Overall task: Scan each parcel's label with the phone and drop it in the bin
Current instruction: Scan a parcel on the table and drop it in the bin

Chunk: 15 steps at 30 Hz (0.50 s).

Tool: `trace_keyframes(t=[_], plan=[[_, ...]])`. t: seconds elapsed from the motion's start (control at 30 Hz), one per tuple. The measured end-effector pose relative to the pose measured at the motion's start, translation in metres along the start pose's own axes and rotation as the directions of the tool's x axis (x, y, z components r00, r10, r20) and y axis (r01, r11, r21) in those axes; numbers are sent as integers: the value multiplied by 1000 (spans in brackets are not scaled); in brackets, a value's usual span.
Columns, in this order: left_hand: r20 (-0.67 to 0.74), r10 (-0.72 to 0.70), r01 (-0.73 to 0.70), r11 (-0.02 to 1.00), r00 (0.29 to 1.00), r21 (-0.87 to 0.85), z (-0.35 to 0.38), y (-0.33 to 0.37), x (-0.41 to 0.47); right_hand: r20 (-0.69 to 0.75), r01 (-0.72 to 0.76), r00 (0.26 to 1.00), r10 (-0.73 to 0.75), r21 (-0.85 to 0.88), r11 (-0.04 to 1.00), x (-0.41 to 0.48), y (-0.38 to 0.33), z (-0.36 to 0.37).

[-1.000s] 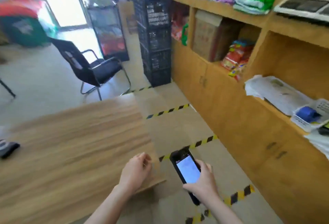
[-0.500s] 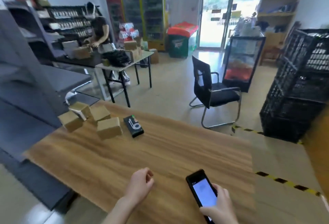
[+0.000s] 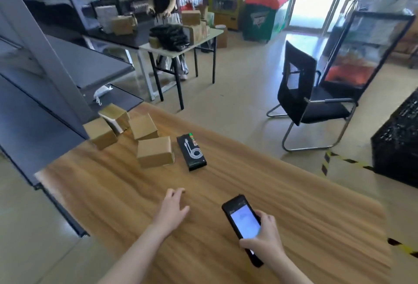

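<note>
Several small brown cardboard parcels lie at the far left of the wooden table (image 3: 282,204); the nearest parcel (image 3: 155,151) sits beside a flat black cable package (image 3: 191,151). My left hand (image 3: 173,209) hovers low over the table's middle, fingers spread, holding nothing, well short of the parcels. My right hand (image 3: 263,236) grips a black phone (image 3: 243,222) with its lit screen facing up, above the table's near right part. No bin is in view.
Grey metal shelving (image 3: 67,75) stands left of the table. A black chair (image 3: 303,103) and a stack of black crates (image 3: 398,146) are to the right on the floor. A person works at a far table (image 3: 181,44) with boxes.
The view swung from the wooden shelves on the right round to the table and parcels. My left hand has reached forward over the table with fingers spread; the phone stays in my right hand.
</note>
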<state>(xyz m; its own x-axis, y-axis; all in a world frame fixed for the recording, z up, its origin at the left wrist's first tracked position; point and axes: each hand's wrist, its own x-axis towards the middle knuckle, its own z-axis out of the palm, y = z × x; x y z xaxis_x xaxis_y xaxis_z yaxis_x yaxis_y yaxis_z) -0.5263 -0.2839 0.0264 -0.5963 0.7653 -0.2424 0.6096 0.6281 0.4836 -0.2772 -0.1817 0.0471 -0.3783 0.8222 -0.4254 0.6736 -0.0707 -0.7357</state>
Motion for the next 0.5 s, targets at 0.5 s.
trace_keyframes(t=[0.5], plan=[[229, 105, -175, 934, 968, 312, 22, 22, 222, -66, -231, 972, 226, -87, 969, 116, -72, 64]])
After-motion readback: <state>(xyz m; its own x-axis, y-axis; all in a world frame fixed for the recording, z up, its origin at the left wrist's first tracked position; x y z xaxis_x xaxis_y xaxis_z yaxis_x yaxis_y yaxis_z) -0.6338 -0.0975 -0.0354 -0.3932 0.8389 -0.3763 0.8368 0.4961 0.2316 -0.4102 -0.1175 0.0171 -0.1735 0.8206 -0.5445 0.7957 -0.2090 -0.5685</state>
